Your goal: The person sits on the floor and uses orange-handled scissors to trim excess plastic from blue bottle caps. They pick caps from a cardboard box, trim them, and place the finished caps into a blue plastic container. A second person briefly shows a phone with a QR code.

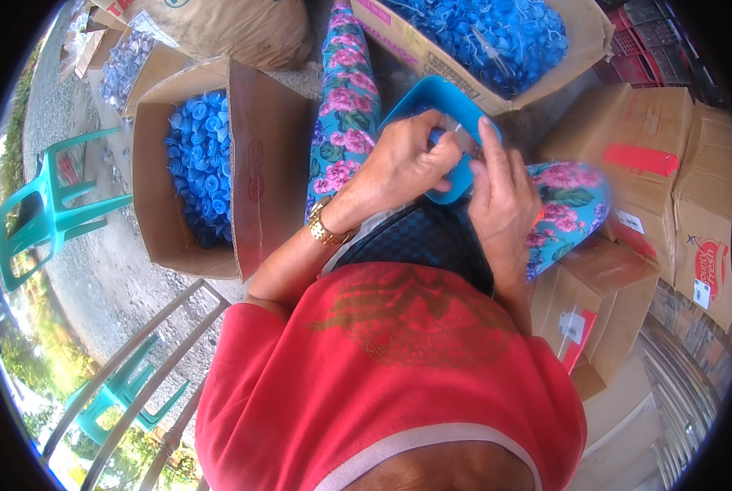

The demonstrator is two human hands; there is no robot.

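My left hand (415, 155), with a gold watch at its wrist, is closed in a pinch over a blue plastic tub (438, 88) between my legs. A small whitish piece (457, 128) shows by its fingertips; its kind is too small to make out. Facing it, my right hand (505, 184) has its fingers bent inward and the thumb near the forefinger, at the tub's right side. Whatever lies between those fingers is unclear. The hands partly hide the inside of the tub.
A carton (255, 164) of blue, rose-like curled pieces stands at the left. Another carton (431, 69) with many blue pieces is ahead. Brown cardboard boxes (640, 139) lie at the right, a large sack (235, 33) at the back, and a green plastic chair (51, 192) far left.
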